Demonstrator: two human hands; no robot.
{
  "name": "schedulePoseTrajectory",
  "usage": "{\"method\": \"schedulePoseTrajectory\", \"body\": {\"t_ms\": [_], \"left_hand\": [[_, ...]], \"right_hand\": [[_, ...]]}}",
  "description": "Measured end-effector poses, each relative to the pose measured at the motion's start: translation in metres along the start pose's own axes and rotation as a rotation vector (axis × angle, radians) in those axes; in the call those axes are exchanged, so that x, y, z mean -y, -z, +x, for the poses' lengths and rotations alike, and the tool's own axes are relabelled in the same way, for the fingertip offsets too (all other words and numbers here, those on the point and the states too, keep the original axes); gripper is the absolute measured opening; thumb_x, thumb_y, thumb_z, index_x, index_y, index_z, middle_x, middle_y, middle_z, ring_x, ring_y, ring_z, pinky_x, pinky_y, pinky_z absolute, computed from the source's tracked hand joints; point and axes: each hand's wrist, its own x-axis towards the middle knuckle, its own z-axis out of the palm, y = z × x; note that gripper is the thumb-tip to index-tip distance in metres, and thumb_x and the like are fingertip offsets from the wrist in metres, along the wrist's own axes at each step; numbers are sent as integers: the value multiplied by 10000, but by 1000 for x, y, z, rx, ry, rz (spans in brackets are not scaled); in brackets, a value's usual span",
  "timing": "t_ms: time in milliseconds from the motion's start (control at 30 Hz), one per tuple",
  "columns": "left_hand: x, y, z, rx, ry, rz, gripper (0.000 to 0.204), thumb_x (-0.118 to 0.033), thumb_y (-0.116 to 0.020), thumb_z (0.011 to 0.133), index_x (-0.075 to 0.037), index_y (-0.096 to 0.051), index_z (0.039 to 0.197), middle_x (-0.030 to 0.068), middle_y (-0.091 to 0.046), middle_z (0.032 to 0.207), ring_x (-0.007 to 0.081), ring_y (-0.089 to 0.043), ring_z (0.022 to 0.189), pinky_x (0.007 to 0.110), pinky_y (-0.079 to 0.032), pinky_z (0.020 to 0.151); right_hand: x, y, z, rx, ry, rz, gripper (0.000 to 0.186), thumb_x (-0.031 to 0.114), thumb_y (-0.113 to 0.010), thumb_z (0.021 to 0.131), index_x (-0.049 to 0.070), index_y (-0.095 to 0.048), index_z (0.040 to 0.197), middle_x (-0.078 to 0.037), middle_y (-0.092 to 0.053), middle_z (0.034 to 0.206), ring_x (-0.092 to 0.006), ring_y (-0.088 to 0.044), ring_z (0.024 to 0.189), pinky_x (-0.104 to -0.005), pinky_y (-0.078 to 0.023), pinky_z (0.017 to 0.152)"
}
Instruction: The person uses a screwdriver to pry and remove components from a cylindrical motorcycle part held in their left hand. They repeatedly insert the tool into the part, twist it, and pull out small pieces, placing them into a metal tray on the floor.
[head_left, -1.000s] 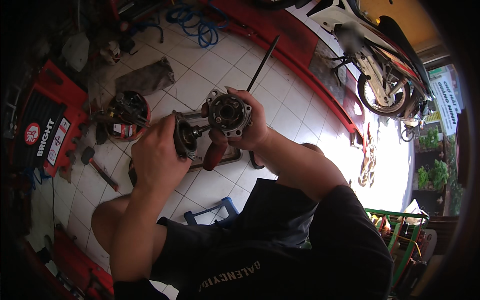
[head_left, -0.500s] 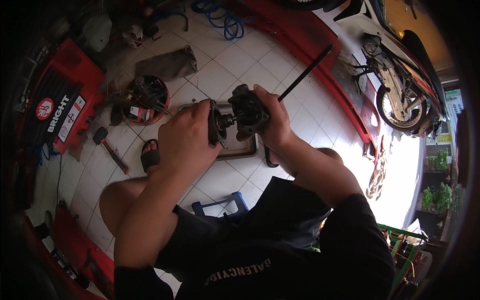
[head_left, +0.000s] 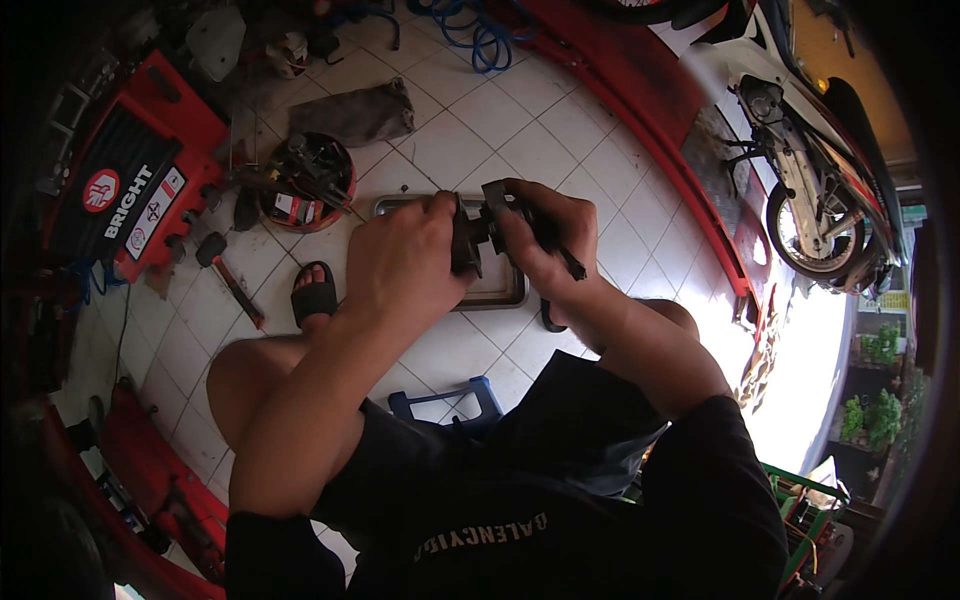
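Observation:
My left hand (head_left: pixel 405 255) is closed around a dark metal cover (head_left: pixel 466 240), which stands on edge with a short shaft end toward the other part. Facing it, my right hand (head_left: pixel 560 240) grips a dark metal housing (head_left: pixel 494 205) with a flat flange; my fingers hide most of it. The two parts are held close together, above a shallow metal tray (head_left: pixel 522 288) on the floor. Whether they touch is hard to make out in the shadow. A short dark end (head_left: pixel 574 266) pokes out beside my right wrist.
Left of the tray stands a round red-rimmed basin (head_left: pixel 350 180) of tools and parts. A hammer (head_left: pixel 235 285) lies near my left foot, a grey cloth (head_left: pixel 355 112) further off. A blue stool (head_left: pixel 484 400) is below me. A red ramp (head_left: pixel 640 135) and motorcycle (head_left: pixel 800 170) are at right.
My right hand has turned the housing, so its open inside no longer shows and the long black rod no longer points up and right. The two parts have come closer together.

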Motion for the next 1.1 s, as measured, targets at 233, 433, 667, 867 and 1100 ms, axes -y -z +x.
{"method": "schedulePoseTrajectory", "body": {"t_ms": [233,433,667,867,1100], "left_hand": [[3,-9,1,55,-31,-26,472,-200,-870,694,-32,-642,1072,153,-735,927,341,-750,871,432,-605,775],[-1,-15,-3,2,-38,-91,470,-179,-863,678,-29,-632,1057,150,-722,903,344,-744,878,432,-604,767],[2,-28,-3,-114,-147,172,490,-169,-868,674,-32,-632,1081,157,-709,971,338,-735,881,428,-606,741],[-3,-16,1,49,-14,-167,395,-270,-842,720,-18,-673,973,167,-721,826,378,-723,821,460,-571,734],[11,-13,-7,201,-154,-377,452,-303,-901,656,-13,-694,934,165,-729,803,383,-734,813,445,-574,715]], "right_hand": [[-4,-1,0,26,348,-146,400,208,-783,785,-34,-702,1094,-191,-696,773,-340,-689,642,-377,-556,625],[5,0,-3,65,179,-165,371,228,-734,812,-32,-688,1072,-218,-691,786,-379,-701,702,-423,-562,674],[5,-8,-9,74,-114,-128,438,299,-672,831,-39,-659,1109,-232,-679,774,-416,-677,698,-461,-539,667],[-10,-2,0,84,435,-245,469,338,-679,802,-4,-666,1124,-187,-680,802,-374,-684,704,-441,-534,623],[-17,8,10,193,825,-265,483,367,-678,810,19,-655,1144,-114,-663,810,-324,-641,631,-419,-503,582]]}}
